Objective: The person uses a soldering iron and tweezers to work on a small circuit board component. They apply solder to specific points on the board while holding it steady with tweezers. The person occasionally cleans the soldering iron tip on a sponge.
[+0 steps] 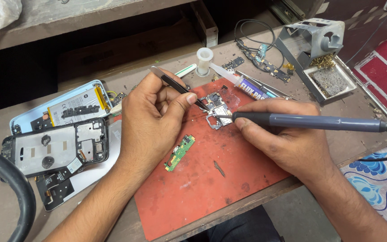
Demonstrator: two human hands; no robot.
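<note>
Widest of all, the red work mat (202, 188) spreads under both hands, a scorched surface that looks meant to take heat so the bench beneath does not. Left of the left hand's knuckles lies a stripped phone frame (54, 148), and beyond it a pale blue back cover with its battery (75, 107), both parked out of the way yet within reach. Far past the right fingers stands the grey iron stand (319, 49) with its cleaning tray, seemingly kept near so the tool can go home quickly.

Now the hands. The right hand (283, 139) is wrapped in a pen grip round the grey soldering iron (310, 121), fingers closed on the barrel near the front, likely for fine control, tip pointing left. The left hand (151, 118) pinches black tweezers (178, 85) between thumb and forefinger, fingers narrow and closed on the shaft, points angled down to the right.

Both tips meet at the small circuit board (216, 112), lying on the mat just between the two sets of fingertips; the tweezers seem to steady it while the iron touches. Beyond the fingertips rests a flux syringe (242, 83). Under the left palm sits a little green board (180, 152), set aside.
</note>
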